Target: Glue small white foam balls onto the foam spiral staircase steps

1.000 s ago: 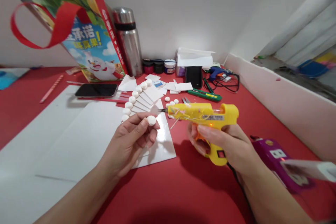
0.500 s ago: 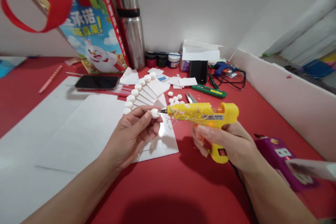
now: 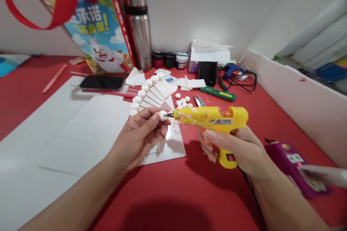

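Between the thumb and fingers of my left hand [image 3: 142, 135] is a small white ball [image 3: 163, 116]. My right hand [image 3: 238, 148] grips a yellow hot glue gun [image 3: 200, 116] by its handle, fingers at the trigger, with an orange light lit on its side. Its metal nozzle meets the ball, and thin glue strands hang about the barrel. Just behind my left hand, white fan-like pieces [image 3: 155, 94] spread out, tipped with a curved row of white balls [image 3: 141, 94]. More loose white balls [image 3: 183, 101] lie beyond the nozzle.
Scissors [image 3: 200, 101] and a green utility knife [image 3: 218, 93] lie behind the glue gun. A phone [image 3: 102, 82] rests near white boards [image 3: 89, 133] at left. A steel thermos [image 3: 139, 32] and picture bag [image 3: 100, 39] stand at the back. A purple power strip [image 3: 284, 155] sits at right.
The whole view has shifted slightly. Both hands keep their holds, and the glue gun's nozzle stays at the white ball.
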The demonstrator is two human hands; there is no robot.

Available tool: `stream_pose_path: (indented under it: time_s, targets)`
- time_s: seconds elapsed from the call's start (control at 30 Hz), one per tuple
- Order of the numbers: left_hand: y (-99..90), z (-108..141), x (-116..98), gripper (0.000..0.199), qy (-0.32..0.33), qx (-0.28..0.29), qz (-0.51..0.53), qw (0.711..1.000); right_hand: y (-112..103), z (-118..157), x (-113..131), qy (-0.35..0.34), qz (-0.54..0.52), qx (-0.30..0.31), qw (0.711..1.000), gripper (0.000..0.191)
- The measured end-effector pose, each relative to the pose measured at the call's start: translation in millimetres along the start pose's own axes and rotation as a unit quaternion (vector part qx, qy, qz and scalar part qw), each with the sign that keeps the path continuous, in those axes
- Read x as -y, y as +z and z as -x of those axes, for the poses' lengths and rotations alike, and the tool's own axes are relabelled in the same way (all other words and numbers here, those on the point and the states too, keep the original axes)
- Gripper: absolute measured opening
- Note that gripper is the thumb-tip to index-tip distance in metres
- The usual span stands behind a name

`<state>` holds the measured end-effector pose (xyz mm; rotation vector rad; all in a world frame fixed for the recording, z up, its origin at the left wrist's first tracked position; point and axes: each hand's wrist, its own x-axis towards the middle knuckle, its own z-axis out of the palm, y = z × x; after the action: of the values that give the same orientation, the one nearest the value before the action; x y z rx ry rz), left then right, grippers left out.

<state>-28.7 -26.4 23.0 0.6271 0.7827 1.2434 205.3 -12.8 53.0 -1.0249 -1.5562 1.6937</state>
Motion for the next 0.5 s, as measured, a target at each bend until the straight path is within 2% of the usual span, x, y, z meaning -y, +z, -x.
stream_pose_path:
  time_s: [0.5]
  targets:
    - [-2.2, -0.6, -0.9, 0.012, 0.008, 0.008, 0.016, 1.0, -3.5, -0.9, -5.9, 0.006, 0.005, -0.009, 1.0, 0.042]
